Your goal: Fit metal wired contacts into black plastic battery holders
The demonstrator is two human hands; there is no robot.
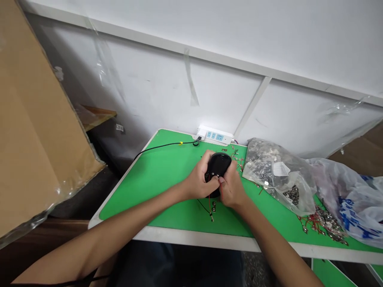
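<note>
Metal parts (214, 207) lying near worktop's (161, 167) front edge. Beyond, over worktop, left hand (198, 180) and right hand (233, 188) clamping grip on black housing (223, 161), thumbs (213, 184) apparently fitting red wire (222, 192); next move calling for steady hold.

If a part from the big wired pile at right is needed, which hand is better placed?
Right, likely. The right hand is nearer the pile; the left hand sits across the black shell. Both are on the shell, so the left would have to steady it alone.
</note>
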